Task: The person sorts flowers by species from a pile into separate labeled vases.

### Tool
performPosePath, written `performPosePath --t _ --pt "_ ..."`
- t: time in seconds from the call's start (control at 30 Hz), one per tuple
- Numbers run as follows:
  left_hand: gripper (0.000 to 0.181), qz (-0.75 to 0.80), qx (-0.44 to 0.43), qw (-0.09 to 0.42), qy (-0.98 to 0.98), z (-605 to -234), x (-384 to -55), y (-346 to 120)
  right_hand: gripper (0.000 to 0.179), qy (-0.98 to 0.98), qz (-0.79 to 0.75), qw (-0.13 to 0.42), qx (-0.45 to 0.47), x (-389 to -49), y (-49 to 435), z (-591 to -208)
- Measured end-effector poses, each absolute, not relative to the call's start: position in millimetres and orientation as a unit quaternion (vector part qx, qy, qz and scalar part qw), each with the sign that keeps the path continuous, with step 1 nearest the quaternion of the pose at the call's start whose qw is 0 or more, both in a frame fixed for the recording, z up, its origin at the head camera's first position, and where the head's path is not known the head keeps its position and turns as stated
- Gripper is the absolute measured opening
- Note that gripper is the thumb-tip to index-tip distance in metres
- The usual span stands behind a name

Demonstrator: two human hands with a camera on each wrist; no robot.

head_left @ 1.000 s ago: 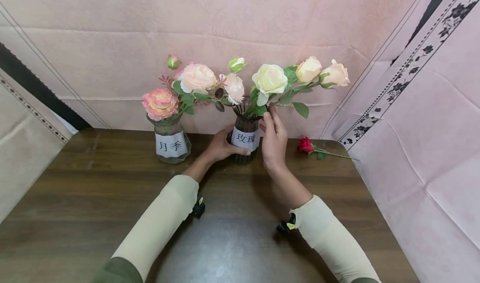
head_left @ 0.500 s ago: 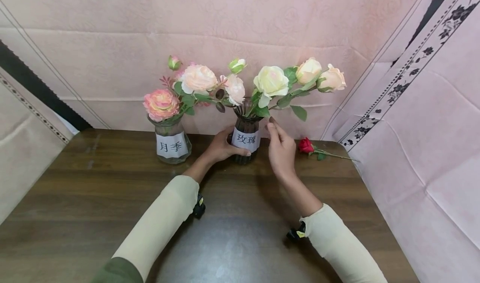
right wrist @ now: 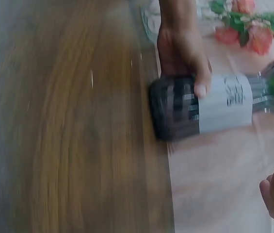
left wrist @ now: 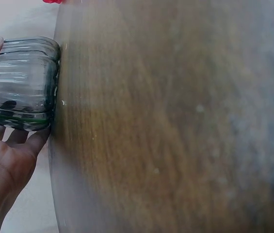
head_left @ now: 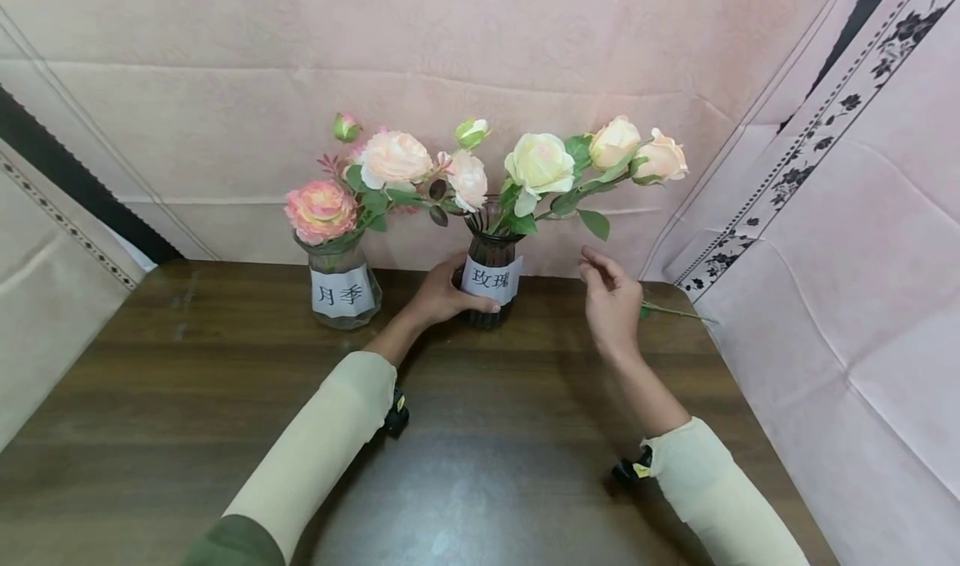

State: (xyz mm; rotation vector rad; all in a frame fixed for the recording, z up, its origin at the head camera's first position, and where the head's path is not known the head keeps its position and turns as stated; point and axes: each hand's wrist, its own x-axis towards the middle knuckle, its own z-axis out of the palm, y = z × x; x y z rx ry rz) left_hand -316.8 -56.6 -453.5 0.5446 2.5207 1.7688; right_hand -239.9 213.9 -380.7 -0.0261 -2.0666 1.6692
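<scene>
My left hand (head_left: 442, 293) holds the dark ribbed glass vase (head_left: 492, 253) round its lower body, thumb across the front below a white paper label. The vase stands upright on the table, bearing a white rose (head_left: 540, 164) and two cream roses (head_left: 615, 141) that lean right. In the left wrist view the fingers wrap the ribbed glass (left wrist: 25, 77). My right hand (head_left: 613, 306) is in the air right of the vase, fingers loosely bent and nothing between them. Behind it lies a red rose, its bloom hidden in the head view; the green stem (head_left: 678, 312) shows.
A clear glass vase (head_left: 337, 257) with a white label stands to the left, filled with pink and peach flowers (head_left: 321, 211). Some of its blooms reach over toward the dark vase. A pink cloth wall (head_left: 480, 32) rises directly behind the brown wooden table (head_left: 225, 399).
My right hand has left the leaves and stems at the dark vase's mouth and moved right, now covering the red bloom. The cream roses have sagged slightly. My left hand stays on the vase.
</scene>
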Motion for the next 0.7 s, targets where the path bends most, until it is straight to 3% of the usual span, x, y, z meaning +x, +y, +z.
performPosePath --t 0.3,0.7 --pt "0.095 0.570 0.178 0.009 0.802 -454.2 -316.9 -57.8 0.029 -0.810 0.518 0.266 -0.072 -247.9 268.3 -391.1" --pt "0.094 0.572 0.179 0.012 0.800 -456.7 -317.6 -57.0 0.039 -0.879 0.419 0.176 -0.142 -265.3 333.9 -411.6"
